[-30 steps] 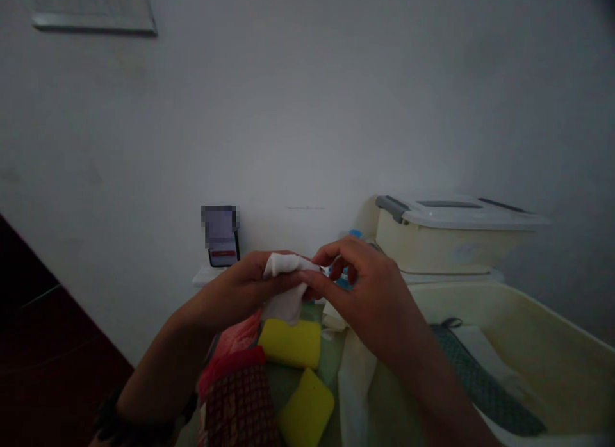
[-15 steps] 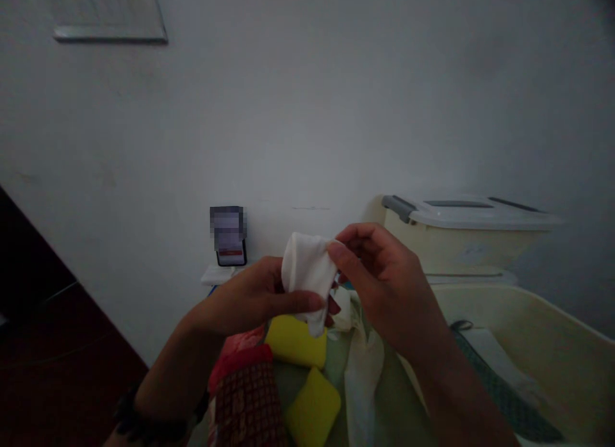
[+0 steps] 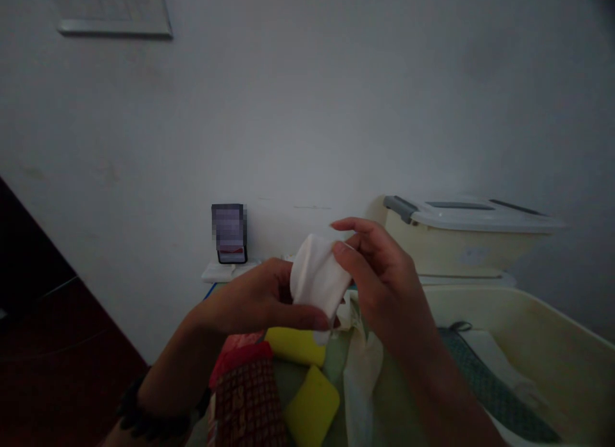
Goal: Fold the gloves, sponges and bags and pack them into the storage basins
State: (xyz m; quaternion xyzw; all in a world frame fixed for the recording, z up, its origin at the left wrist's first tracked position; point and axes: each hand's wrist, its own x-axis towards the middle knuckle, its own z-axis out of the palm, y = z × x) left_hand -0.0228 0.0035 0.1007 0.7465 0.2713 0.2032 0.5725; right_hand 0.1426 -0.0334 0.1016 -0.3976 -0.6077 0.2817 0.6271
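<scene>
A folded white sock (image 3: 318,277) is held up between my two hands at the middle of the view. My left hand (image 3: 273,300) grips its lower left side, with the thumb across the front and the other fingers mostly hidden behind the fabric. At the upper right edge, my right hand (image 3: 379,268) pinches the sock between thumb and fingers while its index finger is raised. Below the hands, a long limp white cloth (image 3: 364,376) lies beside two yellow folded pieces (image 3: 312,405) on a green surface (image 3: 398,402).
A brown checked cloth with a red edge (image 3: 247,396) lies at lower left. A phone (image 3: 231,232) stands on a white stand (image 3: 225,272) by the wall. To the right are a cream open bin (image 3: 542,309) holding cloth items and a lidded storage box (image 3: 456,248).
The sock is more tightly folded and slightly further right, its dangling end less visible. My right index finger has lifted away from the fabric.
</scene>
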